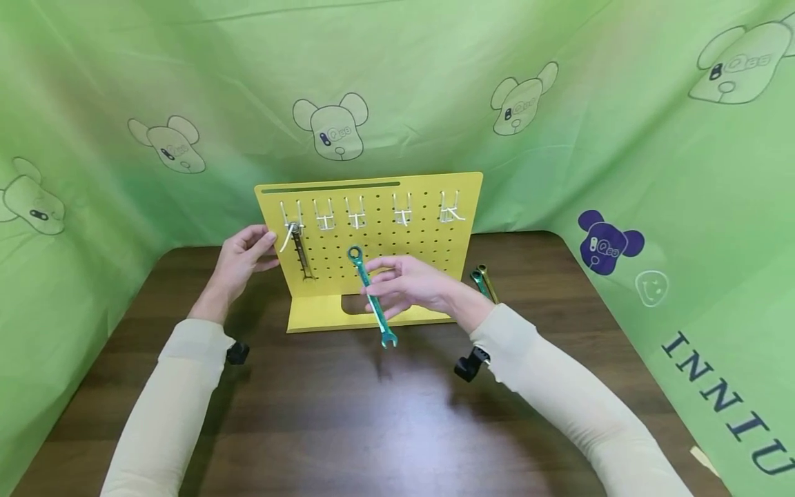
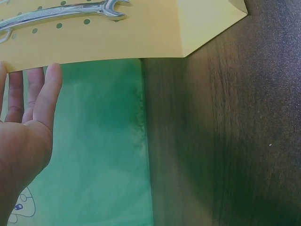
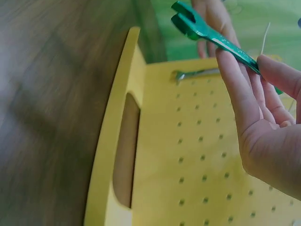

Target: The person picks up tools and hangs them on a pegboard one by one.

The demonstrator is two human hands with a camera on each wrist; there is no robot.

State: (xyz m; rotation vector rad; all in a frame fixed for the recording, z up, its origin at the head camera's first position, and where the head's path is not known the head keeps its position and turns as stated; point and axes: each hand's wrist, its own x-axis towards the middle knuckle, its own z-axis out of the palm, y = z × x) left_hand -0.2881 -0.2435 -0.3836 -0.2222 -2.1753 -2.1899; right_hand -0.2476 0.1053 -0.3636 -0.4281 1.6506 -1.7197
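My right hand (image 1: 413,283) pinches a green combination wrench (image 1: 371,293) between thumb and fingers, in front of the yellow pegboard (image 1: 397,259). Its ring end points up and its open end down toward me. In the right wrist view the open end of this wrench (image 3: 223,43) sticks out past the fingers. At the board's left edge, my left hand (image 1: 239,259) grips the rim, some fingertips hidden behind it. Beside that hand, a silver wrench (image 1: 301,252) hangs from the leftmost white hook (image 1: 292,217); its open end (image 2: 110,8) shows in the left wrist view.
Several more white hooks (image 1: 357,212) run along the board's upper part. Right of the board, a second green wrench (image 1: 479,281) and a gold-coloured wrench (image 1: 488,281) lie on the brown wooden table (image 1: 348,414). A green printed curtain (image 1: 422,83) encloses the back and sides.
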